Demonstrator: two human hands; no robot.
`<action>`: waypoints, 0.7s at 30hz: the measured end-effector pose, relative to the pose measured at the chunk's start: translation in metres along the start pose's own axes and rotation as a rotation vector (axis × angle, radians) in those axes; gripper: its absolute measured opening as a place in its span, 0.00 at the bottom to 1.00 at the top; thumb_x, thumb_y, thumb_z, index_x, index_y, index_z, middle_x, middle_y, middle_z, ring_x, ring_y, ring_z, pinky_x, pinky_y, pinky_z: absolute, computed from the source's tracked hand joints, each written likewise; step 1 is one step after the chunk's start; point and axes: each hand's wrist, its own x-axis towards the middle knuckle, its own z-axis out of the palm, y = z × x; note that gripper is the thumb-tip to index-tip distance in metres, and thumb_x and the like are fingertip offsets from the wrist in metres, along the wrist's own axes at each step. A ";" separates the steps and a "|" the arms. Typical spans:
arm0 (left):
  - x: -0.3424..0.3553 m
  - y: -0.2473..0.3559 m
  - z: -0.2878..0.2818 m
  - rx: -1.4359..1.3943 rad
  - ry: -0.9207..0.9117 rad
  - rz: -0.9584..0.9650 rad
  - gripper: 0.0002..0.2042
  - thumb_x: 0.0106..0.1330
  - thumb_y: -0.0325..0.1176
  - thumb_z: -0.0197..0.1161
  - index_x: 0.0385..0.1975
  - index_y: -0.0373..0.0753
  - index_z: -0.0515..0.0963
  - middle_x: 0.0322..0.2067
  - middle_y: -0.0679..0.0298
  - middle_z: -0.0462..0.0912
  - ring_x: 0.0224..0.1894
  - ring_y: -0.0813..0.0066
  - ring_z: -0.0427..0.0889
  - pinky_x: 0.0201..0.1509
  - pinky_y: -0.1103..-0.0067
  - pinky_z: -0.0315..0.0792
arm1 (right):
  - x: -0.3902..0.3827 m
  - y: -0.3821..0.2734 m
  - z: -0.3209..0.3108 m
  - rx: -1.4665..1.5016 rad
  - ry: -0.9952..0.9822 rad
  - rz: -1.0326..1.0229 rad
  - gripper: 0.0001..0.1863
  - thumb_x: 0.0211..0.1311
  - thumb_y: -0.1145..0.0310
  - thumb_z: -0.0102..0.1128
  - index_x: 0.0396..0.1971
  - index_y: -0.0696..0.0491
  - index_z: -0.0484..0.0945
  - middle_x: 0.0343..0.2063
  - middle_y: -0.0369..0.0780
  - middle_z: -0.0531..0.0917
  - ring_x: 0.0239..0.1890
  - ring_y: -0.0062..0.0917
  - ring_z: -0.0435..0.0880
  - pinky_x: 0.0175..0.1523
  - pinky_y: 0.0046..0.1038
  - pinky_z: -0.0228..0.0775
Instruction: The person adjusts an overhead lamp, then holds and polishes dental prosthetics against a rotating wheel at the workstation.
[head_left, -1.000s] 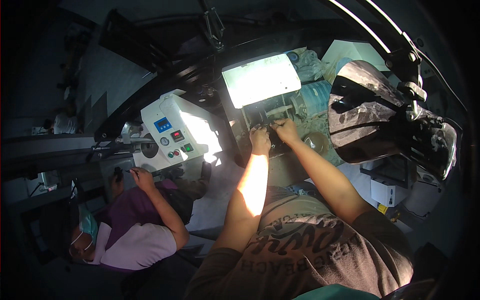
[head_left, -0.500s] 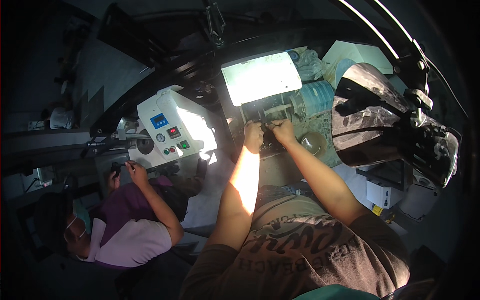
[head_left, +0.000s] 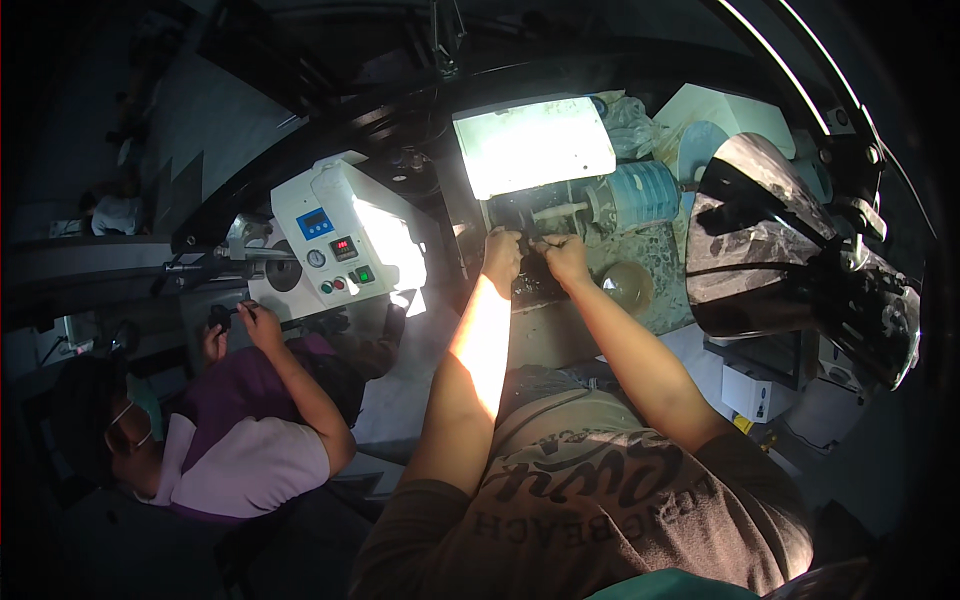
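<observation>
My left hand (head_left: 502,254) and my right hand (head_left: 565,258) are close together at the dark recess of a machine, with fingers curled and closed. Something small and dark lies between them; it is too small to make out. Just beyond my fingers a pale rod-like shaft (head_left: 558,212) runs sideways toward a blue ribbed cylinder (head_left: 641,193). Over the recess sits a brightly lit white cover (head_left: 540,145). A round clear bowl (head_left: 627,287) stands beside my right wrist.
At left is a white control box (head_left: 335,235) with gauge and buttons; a masked co-worker (head_left: 245,430) handles a dark object by it. A large lamp shade (head_left: 765,240) hangs on an arm at right. A crumpled plastic bag (head_left: 628,128) lies behind the cylinder.
The whole view has shifted slightly. My hands stay at the recess, fingers still closed, with only slight movement. The co-worker's hands remain at the dark object.
</observation>
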 end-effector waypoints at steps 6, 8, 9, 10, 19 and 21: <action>-0.001 0.005 0.005 0.033 0.036 -0.039 0.06 0.55 0.20 0.49 0.27 0.42 0.66 0.15 0.69 0.63 0.12 0.81 0.58 0.11 0.82 0.50 | 0.005 0.005 0.000 0.030 0.019 0.036 0.05 0.47 0.75 0.63 0.21 0.61 0.82 0.16 0.35 0.80 0.21 0.14 0.71 0.29 0.21 0.63; 0.002 0.004 0.002 0.087 0.008 -0.014 0.07 0.55 0.19 0.48 0.28 0.42 0.66 0.16 0.68 0.64 0.13 0.81 0.60 0.13 0.81 0.53 | 0.003 0.002 0.000 0.024 0.002 0.050 0.04 0.46 0.76 0.62 0.23 0.61 0.82 0.17 0.36 0.80 0.22 0.15 0.73 0.30 0.21 0.63; 0.002 0.001 0.002 0.088 0.007 -0.013 0.07 0.55 0.19 0.48 0.28 0.42 0.66 0.16 0.68 0.64 0.13 0.81 0.60 0.13 0.81 0.53 | 0.001 0.000 -0.001 0.025 0.003 0.049 0.04 0.46 0.76 0.62 0.23 0.61 0.82 0.17 0.36 0.80 0.22 0.15 0.73 0.30 0.21 0.63; 0.005 -0.002 -0.007 0.048 0.005 0.029 0.04 0.58 0.23 0.47 0.26 0.42 0.67 0.13 0.69 0.63 0.11 0.80 0.60 0.11 0.80 0.53 | -0.002 -0.004 0.004 0.024 -0.005 0.017 0.05 0.46 0.76 0.62 0.24 0.60 0.82 0.18 0.36 0.81 0.22 0.16 0.73 0.31 0.21 0.64; -0.013 -0.033 -0.011 -0.173 -0.269 0.131 0.12 0.53 0.15 0.46 0.31 0.43 0.66 0.26 0.68 0.69 0.26 0.75 0.71 0.28 0.82 0.63 | -0.005 0.037 -0.011 -0.161 0.049 -0.227 0.07 0.46 0.77 0.59 0.27 0.58 0.83 0.22 0.40 0.82 0.28 0.21 0.77 0.37 0.23 0.66; -0.026 -0.032 0.000 -0.280 -0.296 0.160 0.13 0.54 0.14 0.45 0.32 0.43 0.66 0.28 0.69 0.70 0.31 0.75 0.73 0.33 0.79 0.65 | -0.002 0.047 -0.013 -0.191 0.060 -0.290 0.07 0.46 0.77 0.59 0.27 0.58 0.83 0.22 0.40 0.81 0.28 0.23 0.77 0.37 0.23 0.66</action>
